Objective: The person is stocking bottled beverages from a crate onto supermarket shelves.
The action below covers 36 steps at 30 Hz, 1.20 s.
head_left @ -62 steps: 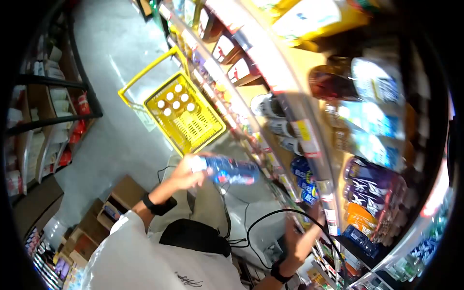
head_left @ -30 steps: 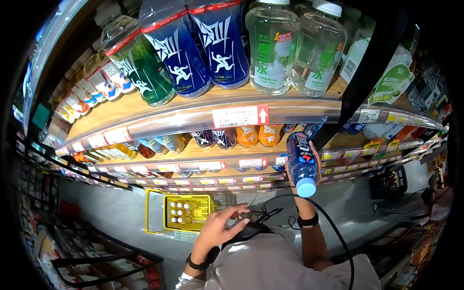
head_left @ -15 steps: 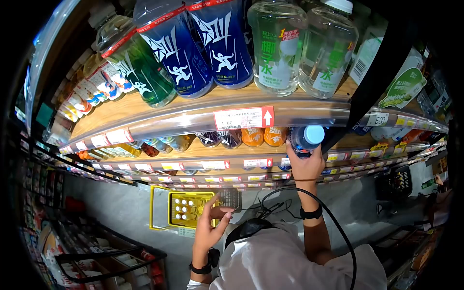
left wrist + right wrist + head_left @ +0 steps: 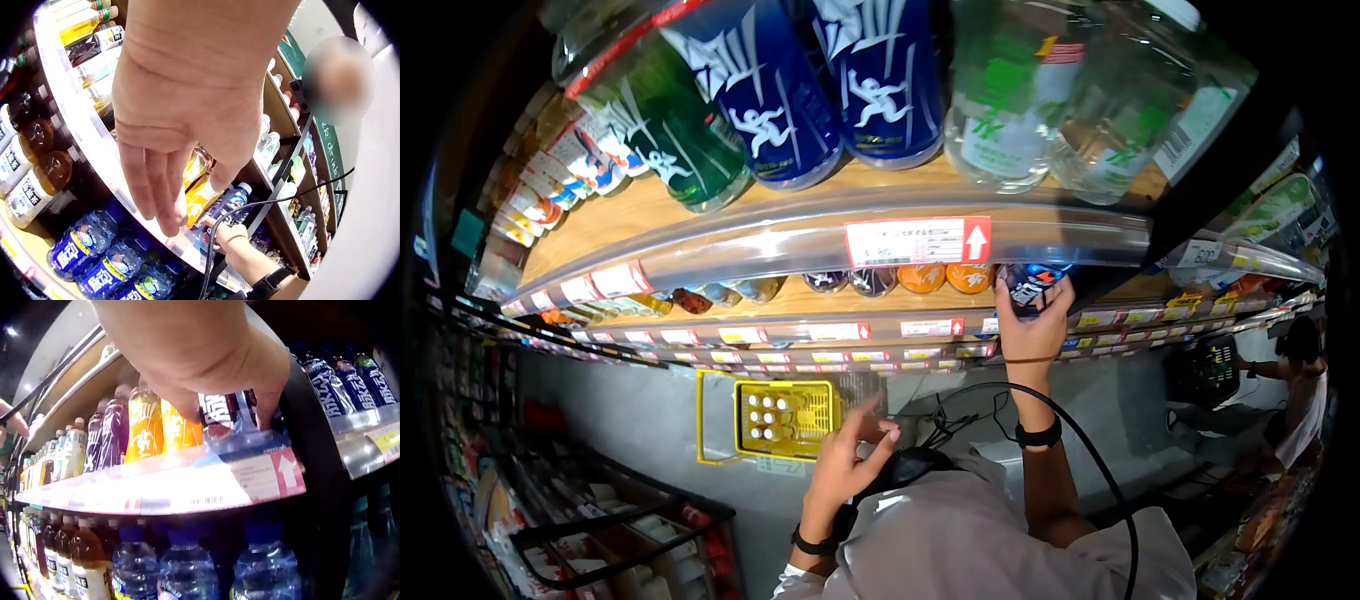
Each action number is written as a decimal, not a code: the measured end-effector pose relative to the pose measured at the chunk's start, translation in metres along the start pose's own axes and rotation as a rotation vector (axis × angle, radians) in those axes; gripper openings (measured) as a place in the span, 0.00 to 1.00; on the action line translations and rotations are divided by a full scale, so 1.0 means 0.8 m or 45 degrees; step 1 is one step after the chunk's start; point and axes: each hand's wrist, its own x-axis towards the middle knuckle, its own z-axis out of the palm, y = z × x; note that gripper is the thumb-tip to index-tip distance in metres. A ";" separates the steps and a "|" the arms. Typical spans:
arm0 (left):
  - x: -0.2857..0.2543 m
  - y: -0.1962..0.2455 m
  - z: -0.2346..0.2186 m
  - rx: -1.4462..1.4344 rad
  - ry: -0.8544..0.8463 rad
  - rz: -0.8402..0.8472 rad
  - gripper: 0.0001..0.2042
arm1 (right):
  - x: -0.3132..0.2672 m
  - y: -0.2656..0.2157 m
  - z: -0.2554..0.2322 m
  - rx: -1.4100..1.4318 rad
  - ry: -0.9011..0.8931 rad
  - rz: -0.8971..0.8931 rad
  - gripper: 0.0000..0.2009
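Note:
A blue sports-drink bottle (image 4: 1037,281) stands at the front of a wooden shelf, beside orange bottles (image 4: 945,276). My right hand (image 4: 1032,303) reaches up and grips it. The right wrist view shows the same hand (image 4: 228,415) with its fingers curled round the blue bottle (image 4: 222,425), behind the shelf's price strip (image 4: 269,478). My left hand (image 4: 868,432) hovers in the air at chest height with relaxed fingers and holds nothing. In the left wrist view the left hand (image 4: 187,206) hangs open in front of the shelves.
A yellow basket (image 4: 700,420) on the grey floor holds several white-capped bottles (image 4: 762,415). Large blue, green and clear bottles fill the top shelf (image 4: 700,215). A black cable (image 4: 1090,455) loops by my right arm. Another person (image 4: 1300,385) stands at the far right.
Two seconds ago my left hand held the blue bottle near the basket. My right hand then raised it and has pushed it onto the shelf beside the orange bottles. The left hand stays empty.

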 end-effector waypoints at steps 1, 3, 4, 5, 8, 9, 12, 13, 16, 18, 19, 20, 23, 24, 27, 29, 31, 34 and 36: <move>0.000 0.003 -0.001 0.015 0.007 -0.024 0.26 | -0.007 0.011 0.004 0.066 0.032 -0.038 0.40; -0.003 0.005 0.001 0.026 -0.004 -0.057 0.25 | -0.015 0.022 0.002 0.009 -0.007 0.034 0.40; -0.007 0.003 -0.002 0.052 -0.035 -0.070 0.24 | -0.021 0.041 0.006 -0.015 -0.002 -0.059 0.41; -0.008 -0.006 -0.002 0.077 0.026 0.084 0.23 | -0.024 0.044 0.007 -0.265 -0.009 -0.156 0.41; -0.021 -0.018 -0.029 0.152 -0.121 -0.024 0.20 | -0.035 0.030 0.005 -0.134 -0.174 0.035 0.39; -0.024 -0.028 -0.027 0.169 -0.085 0.037 0.19 | -0.039 0.052 0.006 0.094 -0.117 -0.021 0.38; -0.042 -0.057 -0.070 0.218 -0.063 0.033 0.19 | -0.047 0.075 0.007 -0.054 -0.024 -0.317 0.31; -0.047 -0.063 -0.081 0.210 -0.087 -0.064 0.20 | -0.053 0.067 0.009 -0.024 -0.023 -0.290 0.30; -0.073 -0.114 -0.136 0.206 0.045 0.028 0.21 | -0.091 0.031 0.016 -0.228 -0.054 -0.363 0.30; -0.092 -0.134 -0.176 0.177 0.032 -0.088 0.20 | -0.130 0.044 0.024 -0.453 -0.030 -0.398 0.32; -0.101 -0.150 -0.193 0.213 0.072 -0.080 0.20 | -0.153 0.059 0.025 -0.423 -0.083 -0.315 0.32; -0.119 -0.180 -0.229 0.219 0.110 -0.061 0.20 | -0.184 0.051 0.036 -0.415 -0.134 -0.256 0.33; -0.157 -0.240 -0.306 0.239 0.059 -0.320 0.20 | -0.270 0.023 0.078 -0.488 -0.394 -0.149 0.30; -0.165 -0.258 -0.325 0.240 0.017 -0.432 0.20 | -0.295 0.002 0.091 -0.439 -0.535 -0.016 0.29; -0.198 -0.346 -0.369 0.178 0.187 -0.602 0.22 | -0.365 -0.020 0.131 -0.293 -1.002 -0.218 0.26; -0.210 -0.397 -0.393 0.111 0.257 -0.689 0.23 | -0.399 -0.055 0.167 -0.324 -1.423 -0.047 0.24; -0.215 -0.456 -0.406 0.029 0.296 -0.769 0.24 | -0.428 -0.080 0.199 -0.566 -1.722 -0.089 0.23; -0.215 -0.560 -0.387 -0.082 0.444 -0.901 0.22 | -0.465 -0.083 0.248 -0.566 -2.216 0.096 0.23; -0.209 -0.652 -0.349 -0.027 0.471 -1.052 0.22 | -0.508 -0.033 0.290 -0.672 -2.581 0.151 0.24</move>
